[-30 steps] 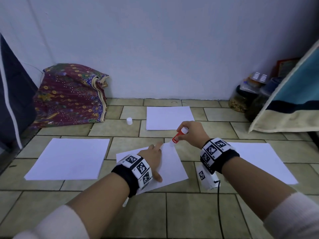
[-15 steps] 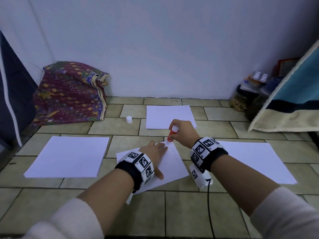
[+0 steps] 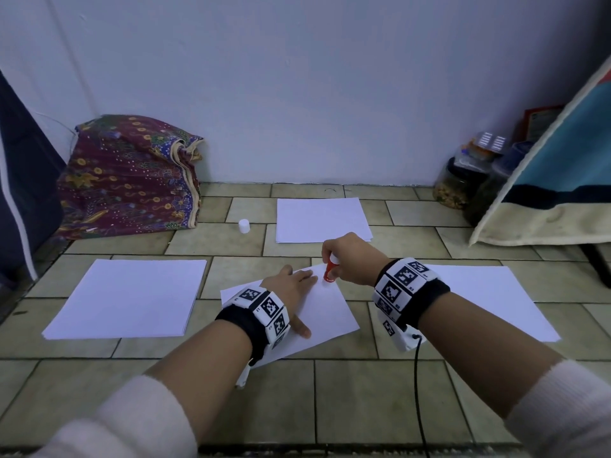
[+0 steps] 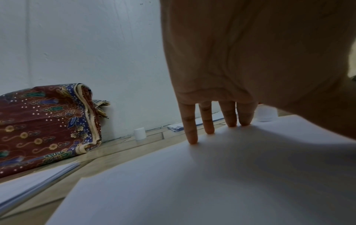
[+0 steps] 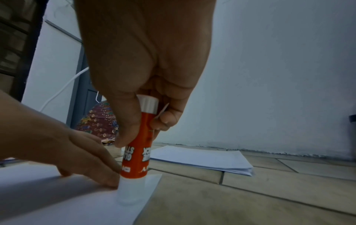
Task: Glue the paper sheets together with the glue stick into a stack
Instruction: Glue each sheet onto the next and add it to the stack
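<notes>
Tiled floor (image 3: 215,385) is carrying your sheet (image 3: 327,312): left hand (image 3: 291,285) is spreading flat on it, right hand (image 3: 350,259) is gripping the glue stick (image 3: 330,272) at its far corner; surrounding paper piles look unjoined

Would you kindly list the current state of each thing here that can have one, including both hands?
Glue stick: uncapped, upright, tip pressed on the sheet's far corner.
Cap: off, standing on the floor tiles.
Sheet: flat on the floor, held down.
Left hand: fingers straight, pressing the sheet.
Right hand: grips the glue stick.
Paper stacks: lying flat, untouched.
</notes>
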